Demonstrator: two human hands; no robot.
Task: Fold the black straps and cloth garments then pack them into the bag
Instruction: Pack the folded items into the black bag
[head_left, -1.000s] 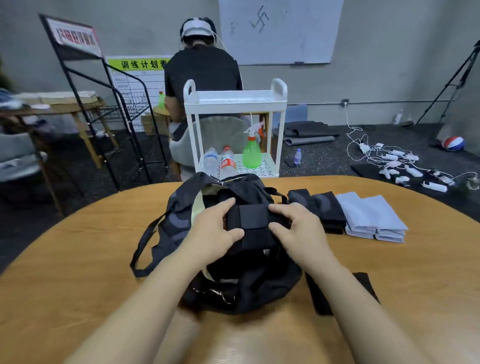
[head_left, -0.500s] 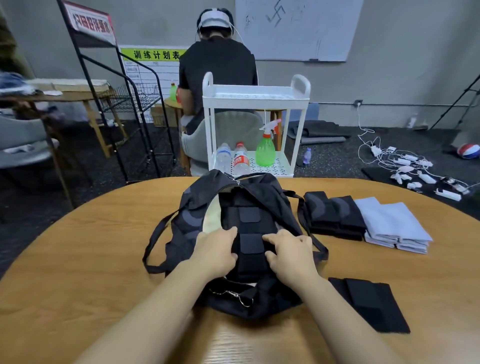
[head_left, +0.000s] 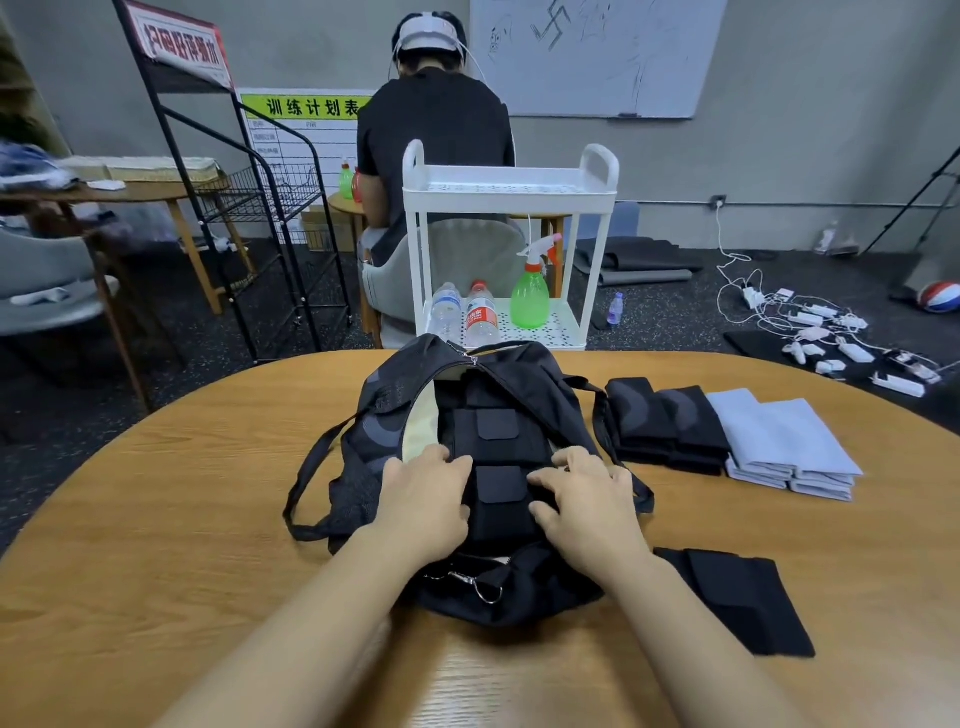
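While hands (head_left: 426, 499) press — matte strap (head_left: 501, 499) flattens.

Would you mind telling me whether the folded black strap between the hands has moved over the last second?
Yes: the strap has gone down into the bag, from above its opening.

A data-recording lab: a second person wearing a white headset (head_left: 427, 34), a white wall whiteboard (head_left: 597, 57), tangled white charging cables (head_left: 810, 322) on dark carpet.
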